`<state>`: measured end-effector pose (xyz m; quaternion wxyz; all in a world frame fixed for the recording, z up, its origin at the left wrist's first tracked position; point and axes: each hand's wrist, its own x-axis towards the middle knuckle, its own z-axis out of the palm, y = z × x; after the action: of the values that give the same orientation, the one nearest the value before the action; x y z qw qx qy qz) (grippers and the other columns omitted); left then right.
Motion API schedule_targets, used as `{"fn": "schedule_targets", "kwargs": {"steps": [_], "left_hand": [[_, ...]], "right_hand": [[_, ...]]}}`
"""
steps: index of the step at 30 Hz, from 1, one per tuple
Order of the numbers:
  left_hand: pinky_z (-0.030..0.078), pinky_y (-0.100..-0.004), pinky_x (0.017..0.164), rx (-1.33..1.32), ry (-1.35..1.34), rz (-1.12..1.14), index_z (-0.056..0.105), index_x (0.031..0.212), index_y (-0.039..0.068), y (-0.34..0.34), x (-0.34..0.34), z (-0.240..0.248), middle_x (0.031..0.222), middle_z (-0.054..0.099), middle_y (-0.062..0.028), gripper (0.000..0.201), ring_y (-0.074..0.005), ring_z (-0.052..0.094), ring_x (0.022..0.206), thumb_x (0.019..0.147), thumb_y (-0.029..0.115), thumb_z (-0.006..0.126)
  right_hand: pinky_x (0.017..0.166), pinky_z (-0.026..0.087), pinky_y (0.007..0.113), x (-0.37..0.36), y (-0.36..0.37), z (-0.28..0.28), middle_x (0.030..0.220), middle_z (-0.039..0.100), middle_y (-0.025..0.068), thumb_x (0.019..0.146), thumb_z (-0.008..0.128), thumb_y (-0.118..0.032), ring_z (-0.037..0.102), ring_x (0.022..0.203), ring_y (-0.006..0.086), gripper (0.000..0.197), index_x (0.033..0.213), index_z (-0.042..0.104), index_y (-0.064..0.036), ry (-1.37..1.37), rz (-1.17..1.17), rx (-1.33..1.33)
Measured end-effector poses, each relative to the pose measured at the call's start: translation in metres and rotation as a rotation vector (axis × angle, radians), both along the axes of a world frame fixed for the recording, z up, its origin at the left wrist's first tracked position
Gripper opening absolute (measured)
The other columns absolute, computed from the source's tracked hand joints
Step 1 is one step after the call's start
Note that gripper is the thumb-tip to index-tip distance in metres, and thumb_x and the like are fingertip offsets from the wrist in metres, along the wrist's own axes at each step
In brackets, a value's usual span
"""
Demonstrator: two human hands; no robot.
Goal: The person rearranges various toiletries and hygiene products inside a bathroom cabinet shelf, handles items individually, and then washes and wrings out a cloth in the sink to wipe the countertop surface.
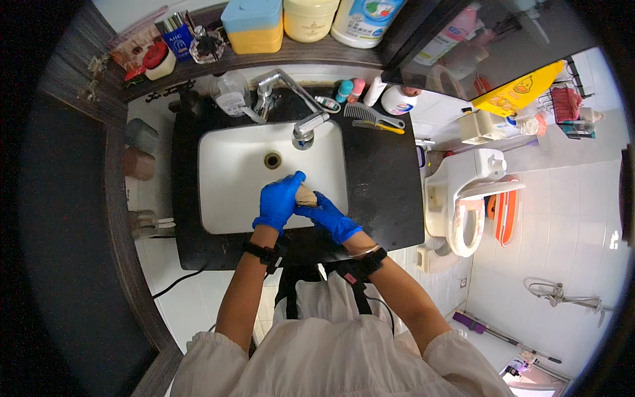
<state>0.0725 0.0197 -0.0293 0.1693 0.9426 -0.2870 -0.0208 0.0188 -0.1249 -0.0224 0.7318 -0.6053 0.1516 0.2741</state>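
Both my hands wear blue rubber gloves and meet over the front of the white sink (231, 192). Between them is a small bunched beige thing that looks like a folded cloth (305, 196). My left hand (278, 200) closes round its left side, thumb side up. From the right, my right hand (331, 217) grips its lower edge, the fingers partly hidden beneath it. Beyond the hands, the chrome faucet (303, 135) reaches over the basin; no running water shows. The drain hole (272, 160) lies uncovered to the upper left of the hands.
A black countertop (383, 192) surrounds the sink. Behind the faucet stand a clear pump bottle (231, 96), a grey comb (374, 115) and several small bottles. A shelf above holds a blue-and-yellow box (253, 26) and tubs. At right is a toilet (463, 198).
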Motion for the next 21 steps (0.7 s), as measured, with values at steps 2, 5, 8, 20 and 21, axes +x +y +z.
{"fn": "schedule_targets", "kwargs": {"steps": [2,5,8,20,21], "left_hand": [[0.051,-0.0341,0.061,-0.370,0.072,0.277,0.054,0.117,0.019,-0.004,-0.007,0.037,0.082,0.064,-0.0108,0.040,-0.0248,0.063,0.066,0.079,0.011,0.063],[0.050,-0.0298,0.071,-0.602,0.398,0.396,0.053,0.122,0.016,-0.002,-0.030,0.077,0.099,0.063,-0.0073,0.039,-0.0178,0.061,0.082,0.085,0.011,0.061],[0.046,-0.0260,0.077,-1.155,0.777,0.419,0.055,0.118,0.003,-0.026,-0.060,0.111,0.105,0.060,-0.0045,0.036,-0.0126,0.056,0.087,0.089,0.023,0.061],[0.048,-0.0336,0.087,-1.778,0.634,0.530,0.053,0.117,0.004,-0.143,-0.182,0.109,0.116,0.056,-0.0083,0.033,-0.0192,0.055,0.105,0.086,0.014,0.057],[0.047,-0.0330,0.089,-1.453,0.477,0.509,0.052,0.117,0.004,-0.147,-0.192,0.109,0.117,0.056,-0.0088,0.032,-0.0197,0.055,0.106,0.087,0.014,0.055]], "right_hand": [[0.046,0.034,0.020,0.002,-0.008,0.036,0.075,0.052,-0.0017,0.080,0.070,-0.032,0.043,0.058,0.0055,0.046,0.116,0.048,-0.0131,-0.145,-0.026,-0.032],[0.045,0.034,0.020,-0.003,-0.034,0.088,0.077,0.050,-0.0010,0.085,0.063,-0.041,0.041,0.057,0.0044,0.056,0.126,0.035,-0.0154,-0.041,0.086,-0.047],[0.056,0.046,0.027,-0.012,-0.067,0.087,0.087,0.057,0.0056,0.090,0.053,-0.047,0.054,0.068,0.0130,0.057,0.130,0.035,-0.0115,-0.084,0.155,0.009],[0.086,0.044,0.026,-0.067,-0.200,0.104,0.108,0.059,0.0034,0.094,0.053,-0.018,0.055,0.097,0.0111,0.033,0.121,0.053,0.0005,-0.546,-0.161,0.272],[0.085,0.044,0.026,-0.072,-0.203,0.108,0.108,0.059,0.0036,0.094,0.053,-0.018,0.055,0.097,0.0111,0.032,0.120,0.053,0.0008,-0.601,-0.184,0.259]]}}
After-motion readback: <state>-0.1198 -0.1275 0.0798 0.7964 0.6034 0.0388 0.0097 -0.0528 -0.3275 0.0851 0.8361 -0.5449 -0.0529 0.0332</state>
